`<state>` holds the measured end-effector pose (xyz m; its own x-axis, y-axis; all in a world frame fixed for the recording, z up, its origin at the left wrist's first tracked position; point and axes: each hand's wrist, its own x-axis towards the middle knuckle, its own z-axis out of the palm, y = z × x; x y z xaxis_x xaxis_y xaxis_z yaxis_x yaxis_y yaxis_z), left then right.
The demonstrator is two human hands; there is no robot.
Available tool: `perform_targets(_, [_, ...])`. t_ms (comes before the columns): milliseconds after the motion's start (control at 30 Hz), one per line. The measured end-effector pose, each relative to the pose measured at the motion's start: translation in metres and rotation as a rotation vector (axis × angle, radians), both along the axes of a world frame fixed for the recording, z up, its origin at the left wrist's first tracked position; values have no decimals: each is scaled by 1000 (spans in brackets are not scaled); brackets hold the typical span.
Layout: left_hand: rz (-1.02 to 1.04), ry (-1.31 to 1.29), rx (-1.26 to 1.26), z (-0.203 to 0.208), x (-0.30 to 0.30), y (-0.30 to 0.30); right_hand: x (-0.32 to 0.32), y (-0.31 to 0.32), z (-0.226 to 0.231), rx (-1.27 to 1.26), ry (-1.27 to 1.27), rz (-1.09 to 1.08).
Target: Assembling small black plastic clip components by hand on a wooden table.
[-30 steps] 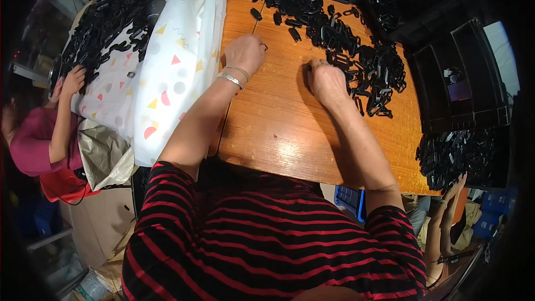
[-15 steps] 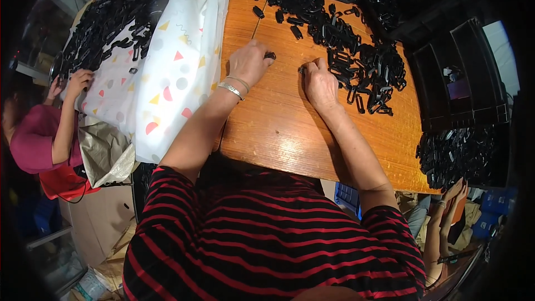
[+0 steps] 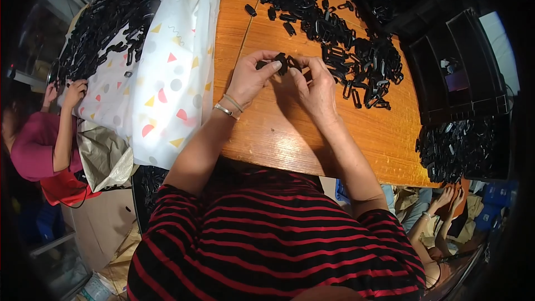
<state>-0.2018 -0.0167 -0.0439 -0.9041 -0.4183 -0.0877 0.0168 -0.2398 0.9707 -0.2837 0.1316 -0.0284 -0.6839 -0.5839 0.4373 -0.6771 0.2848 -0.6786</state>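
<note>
My left hand (image 3: 249, 77) and my right hand (image 3: 319, 90) meet above the wooden table (image 3: 267, 134). The left thumb and fingers pinch a small black plastic piece (image 3: 281, 63). Close against it, my right fingers grip another small black plastic piece (image 3: 293, 64). The two pieces are at or almost at contact; their exact fit is too small to make out. Just right of my right hand spreads a pile of black, elongated, frame-like plastic parts (image 3: 368, 67), some with open middles.
A white sheet with coloured shapes (image 3: 167, 89) covers the left side. More black parts (image 3: 103, 33) lie beyond it, near a co-worker's hands (image 3: 75, 92). A black crate (image 3: 468, 72) stands at right, above another heap (image 3: 454, 150). Another person's hands (image 3: 446, 200) show lower right.
My hands were apart over the table, each holding a small black piece. They have come together, raised, with the pieces side by side. The view has shifted slightly.
</note>
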Motion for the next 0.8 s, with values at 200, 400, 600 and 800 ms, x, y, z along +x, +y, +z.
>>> perform_targets(200, [-5,62,-10,4,6,7,4,-5,1,-66,29,33])
perform_targets(400, [32,119,35,-2,9,10,9,-6,-3,-130,-33,49])
perform_targets(600, [43,107,49,-3,11,11,9,-6,-2,-113,-3,40])
perform_targets(800, [77,136,-70,-12,12,15,12,-4,-8,-86,64,32])
